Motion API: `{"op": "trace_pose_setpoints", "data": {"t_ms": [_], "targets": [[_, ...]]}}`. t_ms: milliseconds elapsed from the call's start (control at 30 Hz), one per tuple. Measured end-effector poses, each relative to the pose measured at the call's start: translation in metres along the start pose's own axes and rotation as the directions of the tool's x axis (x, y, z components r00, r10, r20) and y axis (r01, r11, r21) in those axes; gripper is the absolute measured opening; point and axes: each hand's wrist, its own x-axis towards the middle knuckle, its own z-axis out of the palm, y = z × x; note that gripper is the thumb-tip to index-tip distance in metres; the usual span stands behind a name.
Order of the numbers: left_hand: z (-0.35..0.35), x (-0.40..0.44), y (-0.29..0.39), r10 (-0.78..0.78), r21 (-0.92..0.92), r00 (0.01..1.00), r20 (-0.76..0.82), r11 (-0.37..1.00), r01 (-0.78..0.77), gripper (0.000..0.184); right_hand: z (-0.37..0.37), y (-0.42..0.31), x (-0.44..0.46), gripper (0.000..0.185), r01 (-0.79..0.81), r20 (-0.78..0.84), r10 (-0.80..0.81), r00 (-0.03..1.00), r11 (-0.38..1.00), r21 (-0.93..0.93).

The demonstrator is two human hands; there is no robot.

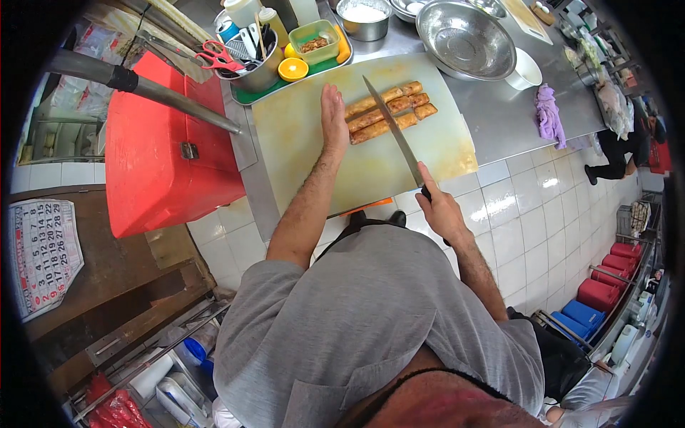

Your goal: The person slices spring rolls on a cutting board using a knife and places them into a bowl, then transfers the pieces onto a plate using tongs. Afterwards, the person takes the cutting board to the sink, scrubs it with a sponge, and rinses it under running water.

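Observation:
Three long golden-brown fried rolls (365,133) lie side by side on a pale cutting board (289,135). A short cut piece (426,111) sits at their right end. My left hand (333,123) is held flat with fingers stretched out, against or very close to the left ends of the rolls. My right hand (442,212) is closed round the dark handle of a long knife (408,154). The blade slants across the rolls, its tip pointing away from me. Whether it has cut into them there, I cannot tell.
Behind the board stand a metal pot of utensils (260,75) with red scissors (216,57), a halved orange (293,69) and a green container (314,43). A steel colander (465,39) and a purple cloth (549,118) are right. A red cooler (171,157) stands left.

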Motion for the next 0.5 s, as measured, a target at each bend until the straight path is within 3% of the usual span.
{"op": "trace_pose_setpoints", "data": {"t_ms": [200,267,300,367,467,500], "targets": [[-0.013,0.005,-0.009,0.014,0.075,1.000,0.020,0.997,-0.016,0.062,-0.001,-0.004,-0.002,0.067,-0.035,0.022,0.035,0.999,0.999,-0.008],[-0.034,0.010,-0.016,-0.043,0.344,0.991,0.125,0.939,-0.002,0.058,-0.001,-0.008,-0.003,0.067,0.011,0.021,-0.010,1.000,0.999,-0.034],[-0.038,0.007,-0.009,-0.043,0.343,0.991,0.126,0.939,-0.003,0.058,-0.002,-0.010,-0.003,0.067,0.009,0.019,-0.009,1.000,0.999,-0.034],[-0.045,-0.008,0.011,-0.059,0.625,0.964,0.257,0.771,-0.119,0.060,0.000,-0.014,-0.003,0.068,0.024,0.021,-0.023,1.000,0.998,-0.057],[-0.054,-0.023,0.015,-0.046,0.830,0.938,0.343,0.483,-0.279,0.067,0.005,-0.013,0.001,0.068,0.019,0.032,-0.017,0.999,0.997,-0.075],[-0.057,-0.024,0.013,-0.048,0.831,0.939,0.341,0.482,-0.277,0.067,0.006,-0.013,0.001,0.068,0.020,0.034,-0.017,0.999,0.997,-0.075]]}}
